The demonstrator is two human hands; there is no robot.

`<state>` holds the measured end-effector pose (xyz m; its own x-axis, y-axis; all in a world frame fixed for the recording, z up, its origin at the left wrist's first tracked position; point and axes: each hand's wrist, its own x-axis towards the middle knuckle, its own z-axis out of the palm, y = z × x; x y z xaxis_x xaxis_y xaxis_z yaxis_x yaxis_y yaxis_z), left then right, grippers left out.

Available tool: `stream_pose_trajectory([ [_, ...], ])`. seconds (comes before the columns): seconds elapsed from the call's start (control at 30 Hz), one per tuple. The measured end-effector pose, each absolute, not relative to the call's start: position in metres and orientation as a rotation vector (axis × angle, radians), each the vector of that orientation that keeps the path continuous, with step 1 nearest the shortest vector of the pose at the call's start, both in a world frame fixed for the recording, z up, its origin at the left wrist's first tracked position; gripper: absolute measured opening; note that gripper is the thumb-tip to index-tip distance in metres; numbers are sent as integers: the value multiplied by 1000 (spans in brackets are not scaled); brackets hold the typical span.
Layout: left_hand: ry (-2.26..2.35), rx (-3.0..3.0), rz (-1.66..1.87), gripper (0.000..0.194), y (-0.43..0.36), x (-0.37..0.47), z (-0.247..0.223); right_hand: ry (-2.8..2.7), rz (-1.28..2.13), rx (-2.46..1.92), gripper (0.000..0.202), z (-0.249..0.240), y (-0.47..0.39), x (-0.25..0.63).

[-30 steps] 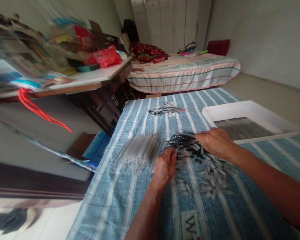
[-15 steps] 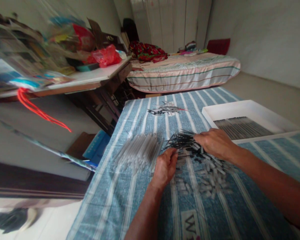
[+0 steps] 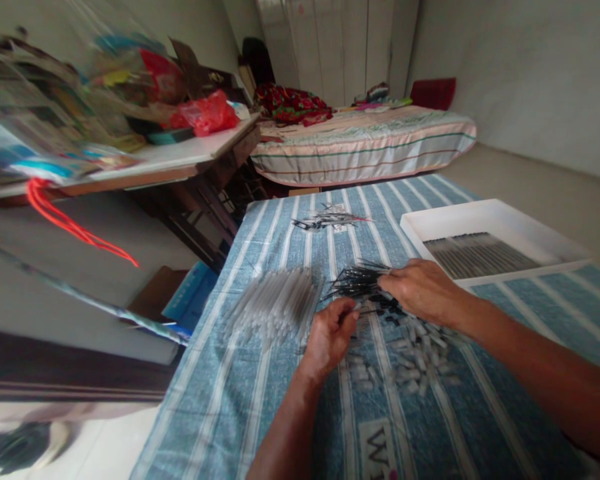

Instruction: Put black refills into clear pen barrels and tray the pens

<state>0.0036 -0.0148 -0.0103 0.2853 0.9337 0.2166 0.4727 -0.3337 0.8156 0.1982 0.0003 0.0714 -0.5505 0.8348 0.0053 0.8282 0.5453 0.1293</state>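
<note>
My left hand (image 3: pixel 333 333) is closed in a pinch near the table's middle; whatever its fingertips hold is too small to make out. Just to the left of it lies a stack of whitish translucent tubes (image 3: pixel 275 300). My right hand (image 3: pixel 420 287) reaches in from the right with its fingers pressed together at the edge of a pile of thin black rods (image 3: pixel 357 280). Its fingertips touch the pile, but what they grip is hidden. Short grey tube-like pieces (image 3: pixel 423 360) are scattered below my right hand. Small black pieces (image 3: pixel 390 307) lie between the two hands.
A white tray (image 3: pixel 525 273) at the right holds a row of thin grey sticks (image 3: pixel 485 255). More thin dark pieces (image 3: pixel 330 219) lie at the far end of the striped cloth (image 3: pixel 220 380). Left stands a cluttered desk (image 3: pixel 175 157); behind is a bed (image 3: pixel 370 147).
My right hand has shifted slightly left along the black rods. My left hand has barely moved and stays pinched. The whole view has shifted a little.
</note>
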Motion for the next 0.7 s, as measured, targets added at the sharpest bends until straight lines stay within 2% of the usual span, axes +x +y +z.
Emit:
stream_pose_trajectory([
  [0.23, 1111, 1561, 1025, 12, -19, 8, -3, 3020, 94, 1321, 23, 62, -11, 189],
  [0.5, 1027, 1257, 1102, 17, -20, 9, 8, 2453, -121, 1567, 25, 28, -5, 198],
  [0.7, 1063, 1325, 1045, 12, -22, 11, 6, 2481, -231, 1570, 22, 11, -4, 192],
])
